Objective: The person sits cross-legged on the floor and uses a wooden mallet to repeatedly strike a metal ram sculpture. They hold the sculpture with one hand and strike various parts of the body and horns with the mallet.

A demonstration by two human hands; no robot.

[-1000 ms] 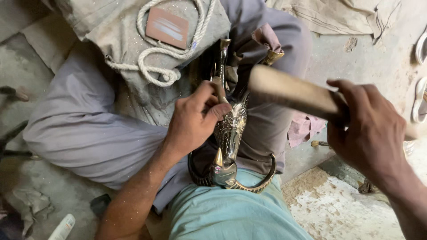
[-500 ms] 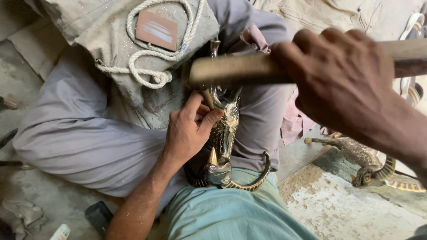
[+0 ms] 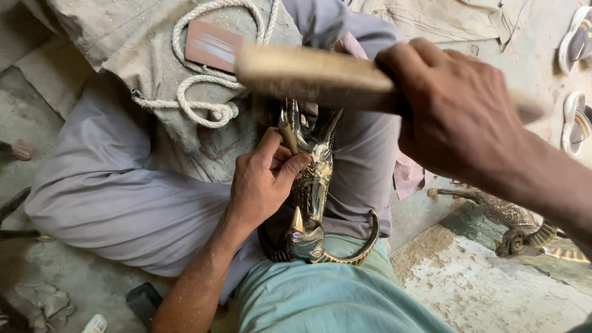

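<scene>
A seated worker's left hand (image 3: 265, 182) pinches a short punch (image 3: 287, 137) between thumb and fingertips, its tip set against a brass figure (image 3: 311, 185) wedged in the lap between grey-trousered thighs (image 3: 123, 197). The right hand (image 3: 459, 114), at two o'clock from the figure, is clenched around a thick wooden mallet (image 3: 308, 74) held level above the punch; the stick is blurred, so its exact height over the tool cannot be told.

The figure lies lengthwise from twelve to six o'clock, its horned lower end (image 3: 305, 237) touching the worker's teal shirt (image 3: 314, 296). It looks like solid cast metal: heavy, rigid, polished enough to be slippery, with pointed horns and curved prongs that would snag a palm. The sounder grip appears to be the thick patterned mid-body, where the left hand's heel already rests, and the legs' clamp likely does most of the steadying.

At eleven o'clock, a coil of white rope (image 3: 197, 102) and a flat reddish block (image 3: 213, 46) lie on a dusty canvas sack (image 3: 117, 43). At four o'clock, well apart, a second brass animal piece (image 3: 512, 219) rests on the concrete floor (image 3: 487, 290). At two o'clock, near the frame's edge, sit two sandals (image 3: 576, 80).
</scene>
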